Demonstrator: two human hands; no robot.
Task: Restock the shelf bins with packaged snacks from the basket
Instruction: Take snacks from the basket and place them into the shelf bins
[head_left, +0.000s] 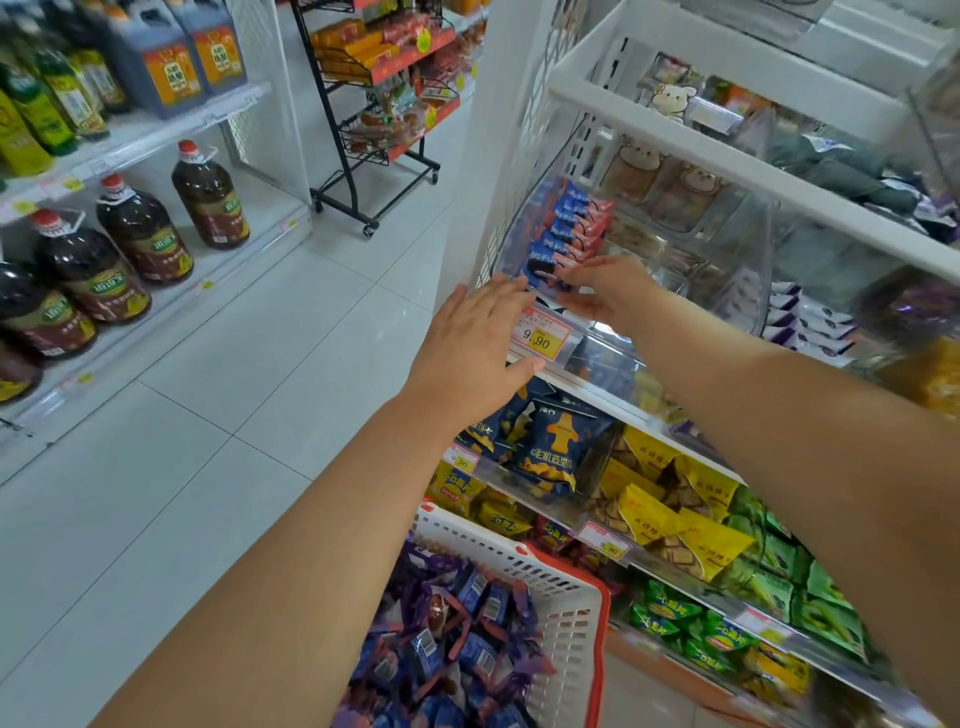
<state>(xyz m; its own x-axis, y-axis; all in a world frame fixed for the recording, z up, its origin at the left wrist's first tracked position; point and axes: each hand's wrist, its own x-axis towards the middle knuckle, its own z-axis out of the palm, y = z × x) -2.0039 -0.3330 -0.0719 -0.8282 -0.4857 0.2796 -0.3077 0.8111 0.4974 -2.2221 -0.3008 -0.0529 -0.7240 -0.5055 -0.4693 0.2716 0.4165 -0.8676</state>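
The right hand (605, 291) pinches one blue snack pack (545, 273) in the clear bin (613, 343). The left hand (475, 348) lies flat, holding nothing. One basket (566, 613) stands below; white tiled floor (249, 364).

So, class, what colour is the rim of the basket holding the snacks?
Orange-red rim on a white basket, clearest in the head view.

Blue-and-pink snack packets (569, 234) standing in a row in clear shelf bin (613, 358), more heaped loosely in white basket (571, 618) below
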